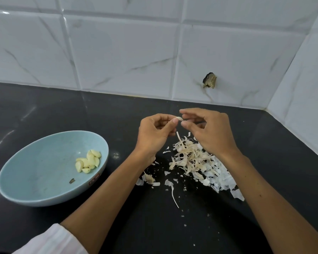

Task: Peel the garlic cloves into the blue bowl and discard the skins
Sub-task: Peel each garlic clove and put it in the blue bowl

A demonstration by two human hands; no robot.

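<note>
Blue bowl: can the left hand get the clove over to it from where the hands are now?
Probably yes. The left hand holds the garlic clove above the counter, and the blue bowl sits to its left on bare black surface. Nothing stands between them; the skins lie on the other side.

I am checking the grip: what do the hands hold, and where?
The left hand pinches a garlic clove at one end; the right hand touches its other end.

Bare counter point(44, 110) behind bowl point(26, 187); skins point(193, 160) litter right; wall point(136, 52) blocks rear.
</note>
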